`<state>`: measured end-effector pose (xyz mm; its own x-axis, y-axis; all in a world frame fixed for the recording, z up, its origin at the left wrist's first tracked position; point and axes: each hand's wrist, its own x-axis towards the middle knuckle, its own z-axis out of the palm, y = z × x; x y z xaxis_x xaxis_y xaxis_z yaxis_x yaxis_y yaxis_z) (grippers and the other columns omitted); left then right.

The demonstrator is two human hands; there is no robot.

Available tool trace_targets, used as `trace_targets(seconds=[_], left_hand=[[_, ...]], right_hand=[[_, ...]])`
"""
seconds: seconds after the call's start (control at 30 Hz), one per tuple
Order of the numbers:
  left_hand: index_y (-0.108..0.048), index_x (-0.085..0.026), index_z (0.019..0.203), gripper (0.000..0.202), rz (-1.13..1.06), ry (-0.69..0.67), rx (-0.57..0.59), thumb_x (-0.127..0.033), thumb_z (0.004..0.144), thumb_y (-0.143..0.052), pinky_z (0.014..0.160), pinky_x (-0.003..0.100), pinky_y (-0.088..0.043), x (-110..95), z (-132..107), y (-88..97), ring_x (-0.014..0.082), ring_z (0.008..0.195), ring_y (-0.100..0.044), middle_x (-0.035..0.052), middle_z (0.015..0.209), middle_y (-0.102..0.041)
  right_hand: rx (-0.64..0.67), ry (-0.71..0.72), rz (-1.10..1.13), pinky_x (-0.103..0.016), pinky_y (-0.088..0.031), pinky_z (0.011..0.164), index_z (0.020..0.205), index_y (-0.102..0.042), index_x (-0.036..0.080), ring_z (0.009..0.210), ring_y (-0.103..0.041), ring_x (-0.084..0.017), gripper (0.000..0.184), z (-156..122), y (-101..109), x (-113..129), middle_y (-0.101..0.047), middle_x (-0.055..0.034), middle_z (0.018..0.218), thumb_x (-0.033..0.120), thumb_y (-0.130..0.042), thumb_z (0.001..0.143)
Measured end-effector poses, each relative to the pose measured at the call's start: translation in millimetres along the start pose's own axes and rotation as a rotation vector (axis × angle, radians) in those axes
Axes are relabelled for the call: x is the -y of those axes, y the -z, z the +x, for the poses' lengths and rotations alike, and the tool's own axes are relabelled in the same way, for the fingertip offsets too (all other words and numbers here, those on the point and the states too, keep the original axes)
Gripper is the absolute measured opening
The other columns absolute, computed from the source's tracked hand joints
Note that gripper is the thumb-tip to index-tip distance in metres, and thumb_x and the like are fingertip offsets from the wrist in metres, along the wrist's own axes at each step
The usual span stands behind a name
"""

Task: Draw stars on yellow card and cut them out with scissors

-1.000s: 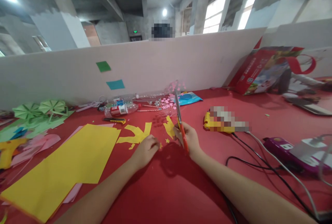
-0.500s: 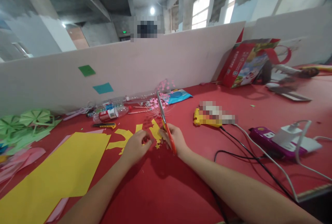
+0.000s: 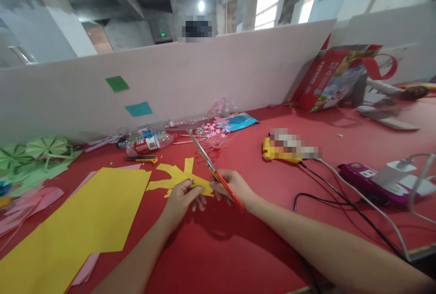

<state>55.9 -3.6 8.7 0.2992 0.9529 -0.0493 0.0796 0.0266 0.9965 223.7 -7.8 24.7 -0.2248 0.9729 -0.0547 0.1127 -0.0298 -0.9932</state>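
My right hand (image 3: pixel 235 187) is closed around scissors (image 3: pixel 225 182) with orange handles, their blades pointing up and to the left. Its fingertips are at the right end of a yellow paper piece (image 3: pixel 205 186). Thumb and fingers of my left hand (image 3: pixel 180 201) pinch the same piece from the left. Just beyond the left hand, cut yellow paper strips (image 3: pixel 170 176) spread on the red table (image 3: pixel 211 253). Behind the blades stands a spray of pink paper stars (image 3: pixel 216 130).
Yellow sheets (image 3: pixel 98 216) lie on the left over pink paper. A utility knife (image 3: pixel 145 159) and plastic bottle (image 3: pixel 150 144) are behind. On the right are a yellow glue gun (image 3: pixel 282 154), a purple power strip (image 3: pixel 371 182), trailing cables and a red bag (image 3: pixel 337 80).
My left hand has come to the yellow paper piece by my right hand and now pinches it. The scissors have tilted further left. The whole view has shifted slightly.
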Motion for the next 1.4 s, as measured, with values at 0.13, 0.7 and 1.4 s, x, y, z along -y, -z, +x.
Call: trace_targets(seconds=[0.13, 0.7, 1.4], left_hand=[[-0.046, -0.018, 0.064, 0.027, -0.047, 0.030, 0.027, -0.038, 0.070, -0.064, 0.039, 0.020, -0.034, -3, -2, -0.5, 0.0119, 0.039, -0.057, 0.0025, 0.051, -0.065], [-0.061, -0.013, 0.064, 0.023, -0.378, -0.140, -0.397, -0.035, 0.065, -0.069, 0.037, 0.018, -0.033, -11, 3, 10.9, 0.0068, 0.038, -0.048, -0.0020, 0.050, -0.058], [-0.058, -0.015, 0.062, 0.027, -0.185, -0.307, -0.604, -0.037, 0.079, -0.059, 0.039, 0.019, -0.038, -8, 6, 25.3, 0.0086, 0.042, -0.050, -0.0020, 0.052, -0.056]], right_hand=[[-0.043, 0.009, 0.001, -0.015, -0.027, 0.030, 0.061, -0.048, 0.018, 0.028, -0.037, -0.004, 0.018, 1, 2, -1, -0.051, 0.0084, 0.041, 0.031, -0.059, 0.069], [-0.001, 0.052, -0.266, -0.020, -0.028, 0.039, 0.059, -0.040, 0.021, 0.039, -0.036, -0.007, 0.047, -9, -2, 5, -0.040, 0.0068, 0.046, 0.062, -0.058, 0.071], [0.182, -0.010, -0.677, -0.022, -0.023, 0.046, 0.055, -0.038, 0.019, 0.046, -0.033, -0.008, 0.047, -20, -7, 12, -0.038, 0.0050, 0.049, 0.056, -0.053, 0.080]])
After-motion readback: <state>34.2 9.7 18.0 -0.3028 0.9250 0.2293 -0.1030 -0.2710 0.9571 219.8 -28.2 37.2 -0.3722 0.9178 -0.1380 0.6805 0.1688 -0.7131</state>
